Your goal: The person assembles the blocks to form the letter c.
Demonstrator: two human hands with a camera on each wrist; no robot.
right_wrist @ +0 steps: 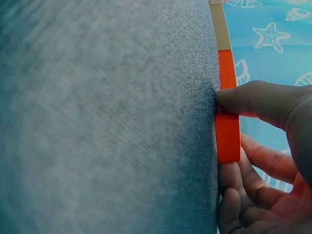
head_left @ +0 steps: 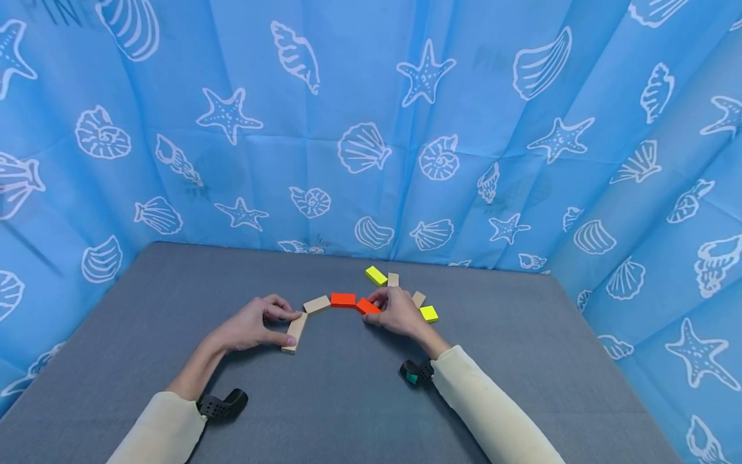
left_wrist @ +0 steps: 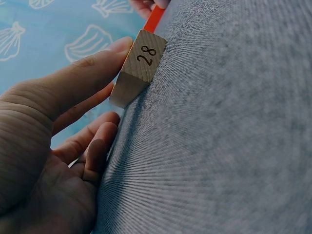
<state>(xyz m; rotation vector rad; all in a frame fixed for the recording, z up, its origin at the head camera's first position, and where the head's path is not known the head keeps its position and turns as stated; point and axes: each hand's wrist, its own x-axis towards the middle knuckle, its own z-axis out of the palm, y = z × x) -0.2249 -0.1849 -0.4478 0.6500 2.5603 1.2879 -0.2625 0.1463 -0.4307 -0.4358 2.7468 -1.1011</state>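
My left hand point(head_left: 255, 325) pinches a plain wooden block point(head_left: 297, 330) lying on the grey table, thumb at the near end and a finger at the far end. In the left wrist view that block's end point(left_wrist: 141, 56) reads 28. Touching its far end is another plain block point(head_left: 317, 304), followed by an orange block point(head_left: 343, 299). My right hand point(head_left: 400, 312) holds a second orange block point(head_left: 366, 305) at the arc's right end, partly covering it. Seen from the right wrist, this orange block point(right_wrist: 227, 139) lies between thumb and fingers.
Behind and right of my right hand lie two yellow blocks point(head_left: 376, 276) and two plain wooden blocks point(head_left: 393, 279), some partly hidden by the hand. A blue curtain point(head_left: 371, 129) with white shells and starfish rises along the back and sides of the grey table point(head_left: 336, 399).
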